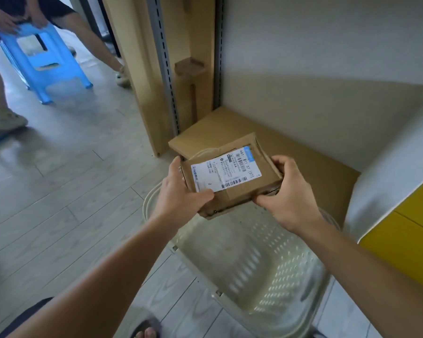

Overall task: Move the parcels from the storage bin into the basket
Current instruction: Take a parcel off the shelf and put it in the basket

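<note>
Head camera: left hand [178, 191] and right hand [288, 193] grip opposite ends of a labelled cardboard parcel [230, 174], held above the white perforated basket [266, 272]; a bigger flat box [230, 128] lies beyond the basket.
</note>
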Available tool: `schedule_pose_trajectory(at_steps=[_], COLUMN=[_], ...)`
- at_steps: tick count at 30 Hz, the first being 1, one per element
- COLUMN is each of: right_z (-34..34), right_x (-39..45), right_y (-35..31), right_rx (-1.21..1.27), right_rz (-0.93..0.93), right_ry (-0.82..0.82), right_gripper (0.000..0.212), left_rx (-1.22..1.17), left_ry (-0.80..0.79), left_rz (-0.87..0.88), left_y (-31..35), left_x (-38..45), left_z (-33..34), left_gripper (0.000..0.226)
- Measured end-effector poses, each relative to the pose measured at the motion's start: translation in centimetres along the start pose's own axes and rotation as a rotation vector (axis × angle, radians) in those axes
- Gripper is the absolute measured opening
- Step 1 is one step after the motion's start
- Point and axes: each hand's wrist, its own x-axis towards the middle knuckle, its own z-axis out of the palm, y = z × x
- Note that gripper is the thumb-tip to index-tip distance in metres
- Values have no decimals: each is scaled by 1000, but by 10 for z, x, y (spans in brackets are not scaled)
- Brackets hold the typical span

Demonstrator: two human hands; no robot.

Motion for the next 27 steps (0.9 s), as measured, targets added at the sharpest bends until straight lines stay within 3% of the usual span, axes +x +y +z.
schedule_pose_trajectory(at_steps=[2, 8, 15, 21, 27], right_z=[5, 28, 82, 128, 168], right_x=[4, 14, 28, 46, 48], right_y=[8, 37, 78, 103, 143], right_rx=[-6, -29, -129, -78, -61], right_rz=[33, 85, 212, 373, 543], right_ry=[-52, -218, -265, -336, -378], right_gripper=[78, 75, 85, 65, 33], left_rx=[16, 118, 377, 429, 213], left_ry=[-65, -207, -296, -374, -351], left_rz=[-57, -297, -399, -537, -693], left_y=[-3, -17, -38, -65, -88], left_x=[4, 21, 43, 73, 100], left_z=[-1, -1, 19, 48, 71], left_gripper=[109, 51, 33, 38, 40])
